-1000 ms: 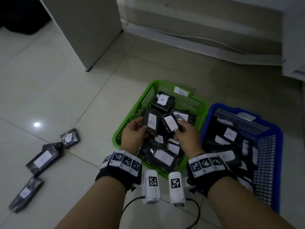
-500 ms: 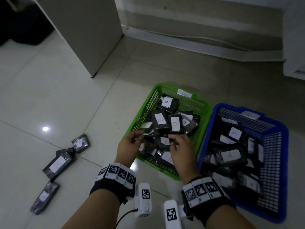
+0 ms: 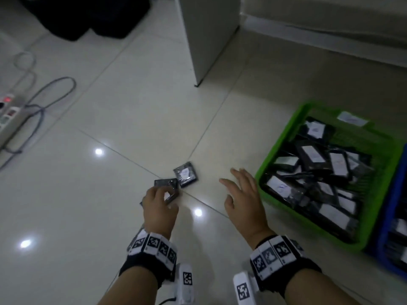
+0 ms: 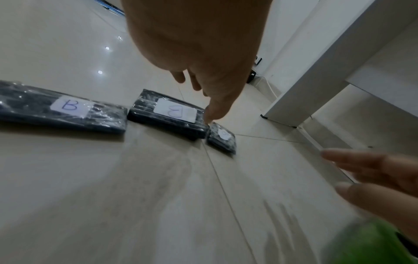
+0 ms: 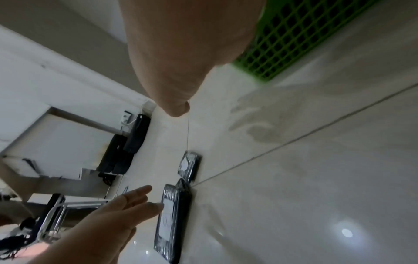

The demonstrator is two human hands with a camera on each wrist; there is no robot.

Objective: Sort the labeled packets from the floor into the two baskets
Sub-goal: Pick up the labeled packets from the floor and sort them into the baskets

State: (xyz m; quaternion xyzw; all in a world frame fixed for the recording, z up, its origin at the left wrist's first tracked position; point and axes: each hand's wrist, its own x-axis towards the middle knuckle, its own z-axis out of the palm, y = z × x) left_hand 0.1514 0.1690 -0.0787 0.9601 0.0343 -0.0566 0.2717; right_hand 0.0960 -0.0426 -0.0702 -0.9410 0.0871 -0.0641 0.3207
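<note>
Left hand (image 3: 159, 208) down on the floor (image 3: 110, 205) left of the green basket (image 3: 284, 137), fingers (image 4: 212, 110) extended and loose, one tip touching the far edge of the middle B packet (image 4: 168, 114), nothing gripped. Second B packet (image 4: 61, 111) lies flat further from the green basket, just beside the middle one. Small square packet (image 3: 186, 174) sits on the basket side of the middle B packet, touching its corner; its label letter is too blurred to read. Right hand (image 3: 243, 201) hovers between those packets and the green basket, just beside its near wall, fingers (image 3: 226, 182) spread apart and straight, holding nothing. Green basket is piled with dark labeled packets (image 3: 310, 154). Blue basket (image 3: 384, 227) butts against its far side, mostly cut off at the frame edge. Power strip (image 3: 8, 115) with a grey cable (image 3: 52, 93) lies well away from the green basket, past the loose packets. White cabinet corner (image 3: 207, 40) stands beyond the basket
</note>
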